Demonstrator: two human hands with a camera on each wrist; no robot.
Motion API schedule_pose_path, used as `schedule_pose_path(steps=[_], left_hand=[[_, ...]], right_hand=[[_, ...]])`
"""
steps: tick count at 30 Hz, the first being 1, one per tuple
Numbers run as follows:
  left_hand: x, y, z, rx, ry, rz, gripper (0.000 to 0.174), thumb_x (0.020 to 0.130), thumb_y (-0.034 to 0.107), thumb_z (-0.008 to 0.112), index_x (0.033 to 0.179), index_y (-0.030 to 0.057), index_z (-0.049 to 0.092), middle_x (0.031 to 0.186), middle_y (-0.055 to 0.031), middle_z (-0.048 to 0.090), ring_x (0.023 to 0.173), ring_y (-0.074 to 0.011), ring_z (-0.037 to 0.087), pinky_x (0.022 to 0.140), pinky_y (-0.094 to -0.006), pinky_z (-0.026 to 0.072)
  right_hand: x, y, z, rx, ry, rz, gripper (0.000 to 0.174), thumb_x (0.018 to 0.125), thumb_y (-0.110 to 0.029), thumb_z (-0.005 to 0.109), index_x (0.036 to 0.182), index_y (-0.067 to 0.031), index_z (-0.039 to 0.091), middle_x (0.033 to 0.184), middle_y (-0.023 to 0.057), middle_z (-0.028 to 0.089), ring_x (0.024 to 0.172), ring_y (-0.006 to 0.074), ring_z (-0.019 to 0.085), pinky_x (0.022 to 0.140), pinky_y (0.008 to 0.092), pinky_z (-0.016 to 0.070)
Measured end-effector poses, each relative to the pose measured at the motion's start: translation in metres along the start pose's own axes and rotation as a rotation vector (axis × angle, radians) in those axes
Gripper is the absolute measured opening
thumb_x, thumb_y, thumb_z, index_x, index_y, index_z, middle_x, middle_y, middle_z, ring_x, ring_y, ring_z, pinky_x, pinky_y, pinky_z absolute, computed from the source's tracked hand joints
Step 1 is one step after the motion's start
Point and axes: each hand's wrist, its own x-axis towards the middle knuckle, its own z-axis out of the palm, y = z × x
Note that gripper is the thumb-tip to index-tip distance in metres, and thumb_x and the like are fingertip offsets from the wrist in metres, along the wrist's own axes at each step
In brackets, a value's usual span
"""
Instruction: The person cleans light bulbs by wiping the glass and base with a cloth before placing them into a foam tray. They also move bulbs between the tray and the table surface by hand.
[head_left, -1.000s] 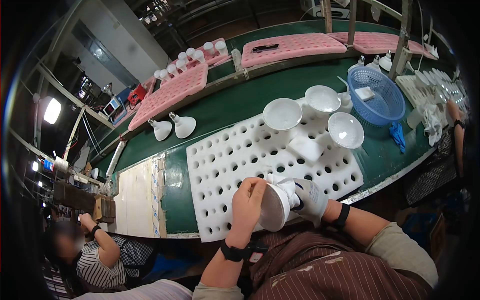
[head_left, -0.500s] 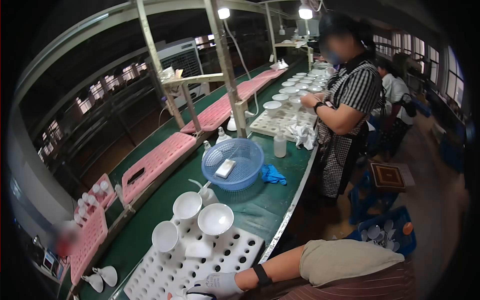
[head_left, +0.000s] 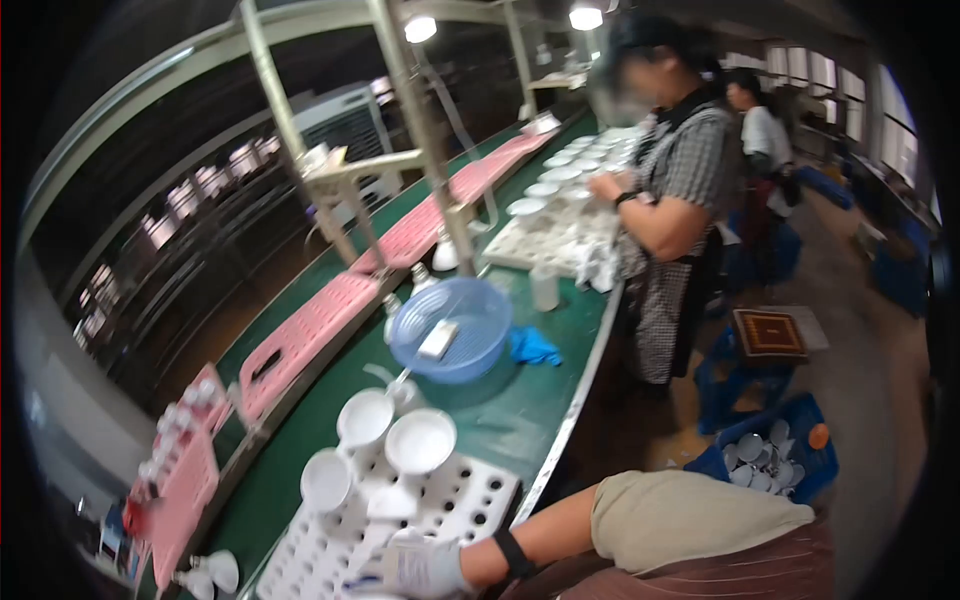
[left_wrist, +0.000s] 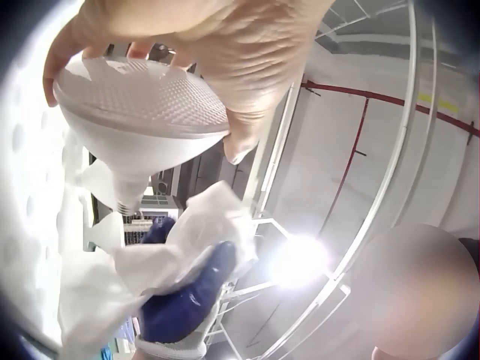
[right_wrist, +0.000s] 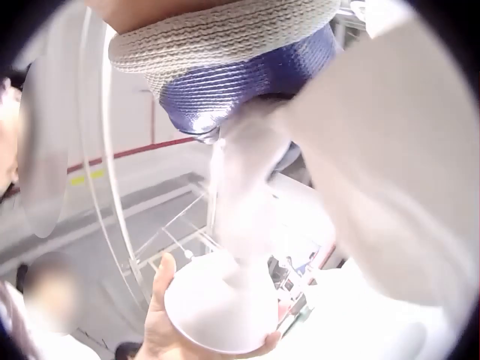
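My bare left hand grips a white reflector light bulb by its rim in the left wrist view, textured lens toward the palm. The bulb's screw base points down toward my right hand, which wears a grey glove with blue-coated fingers. Those fingers pinch a crumpled white cloth, just below the base. In the head view my right hand is low over a perforated white foam tray; my left hand is outside that view. Three bulbs stand lens-up in the tray, near a white block.
A blue basket stands beyond the tray, with a crumpled blue item beside it. Pink foam trays line the back. Two bulbs lie at lower left. Another person works further along the bench. A blue crate holds bulbs.
The head view has swung to the right, so my left hand and its bulb have left it. The cloth, earlier against the bulb's base, now shows below it.
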Motion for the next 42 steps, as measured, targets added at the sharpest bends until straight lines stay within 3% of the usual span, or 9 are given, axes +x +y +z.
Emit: schedule_pose_path(steps=[3,6,16,21,22,24,27,31,42], left_hand=[[-0.002,-0.032,-0.047,0.116,-0.05,0.08,0.066,0.096,0.033,0.057,0.15,0.0099,0.028,0.147,-0.0132,0.041,0.13,-0.0315,0.046,0.102,-0.0447,0.0443],[-0.008,-0.03,-0.008,-0.19,0.054,0.167,0.063,0.091,0.017,0.059,0.147,0.0061,0.032,0.138,-0.0147,0.049,0.124,-0.0314,0.051,0.107,-0.0485,0.0403],[0.017,-0.019,-0.021,-0.56,-0.234,0.112,0.077,0.093,0.039,0.063,0.153,0.0146,0.021,0.143,-0.0161,0.043,0.13,-0.0365,0.045,0.105,-0.0599,0.0392],[0.038,-0.042,-0.064,0.67,0.308,0.582,0.052,0.102,0.018,0.045,0.148,-0.0027,0.031,0.148,-0.0186,0.038,0.135,-0.0314,0.04,0.112,-0.0402,0.031],[0.035,-0.037,-0.059,1.047,0.368,0.739,0.052,0.101,0.02,0.048,0.144,-0.0064,0.036,0.147,-0.0198,0.039,0.136,-0.0312,0.038,0.112,-0.0401,0.0304],[0.024,-0.014,-0.04,1.111,0.347,0.841,0.044,0.096,0.018,0.056,0.134,-0.0027,0.053,0.141,-0.02,0.045,0.128,-0.0325,0.044,0.106,-0.039,0.0356],[0.026,0.013,-0.027,1.424,0.411,0.797,0.014,0.085,0.015,0.067,0.094,0.004,0.069,0.097,-0.0149,0.063,0.088,-0.0321,0.06,0.075,-0.0391,0.0458],[0.037,0.025,-0.037,1.386,0.571,0.785,0.017,0.089,0.013,0.062,0.077,0.0004,0.06,0.059,-0.0093,0.055,0.052,-0.023,0.056,0.052,-0.0343,0.0441],[0.026,-0.018,0.006,-0.047,0.384,0.064,0.028,0.099,0.027,0.048,0.109,0.0041,0.06,0.093,-0.0129,0.067,0.077,-0.0202,0.066,0.067,-0.0343,0.0549]], right_hand=[[0.005,0.038,0.06,0.773,0.289,0.384,0.03,0.088,-0.027,0.063,0.114,-0.0127,0.064,0.111,0.0142,0.065,0.104,0.0254,0.059,0.09,0.0377,0.0469],[0.023,-0.018,-0.04,0.033,-0.33,0.511,0.048,0.082,-0.036,0.067,0.12,-0.0074,0.062,0.097,0.0159,0.07,0.085,0.0329,0.068,0.077,0.0415,0.0521],[0.009,0.038,0.004,1.331,0.139,0.906,0.037,0.097,-0.042,0.056,0.096,-0.0066,0.064,0.067,0.0008,0.057,0.052,0.0089,0.051,0.05,0.0256,0.0428],[-0.015,0.066,0.077,0.275,0.291,-0.001,0.034,0.1,-0.039,0.053,0.095,-0.0072,0.064,0.069,-0.0034,0.053,0.059,0.0078,0.05,0.05,0.0265,0.0388],[-0.012,0.06,0.074,0.282,0.287,-0.002,0.034,0.1,-0.039,0.053,0.095,-0.0072,0.064,0.069,-0.0034,0.053,0.059,0.0078,0.05,0.05,0.0265,0.0388],[-0.004,0.041,0.06,1.201,-0.029,0.855,0.035,0.101,-0.037,0.051,0.098,-0.0052,0.065,0.073,-0.0017,0.055,0.062,0.0111,0.051,0.054,0.0302,0.0422],[-0.004,0.047,0.06,1.09,-0.063,0.775,0.041,0.102,-0.039,0.047,0.098,-0.0026,0.065,0.075,0.0,0.057,0.067,0.0108,0.049,0.063,0.0303,0.0438],[-0.003,0.046,0.045,1.151,0.095,0.654,0.041,0.104,-0.037,0.043,0.108,-0.001,0.064,0.089,0.0036,0.061,0.082,0.0094,0.052,0.079,0.0271,0.0463],[-0.008,0.038,0.042,1.101,0.332,0.645,0.029,0.101,-0.029,0.052,0.115,-0.0038,0.059,0.093,0.0038,0.062,0.081,0.009,0.057,0.072,0.0245,0.0487]])
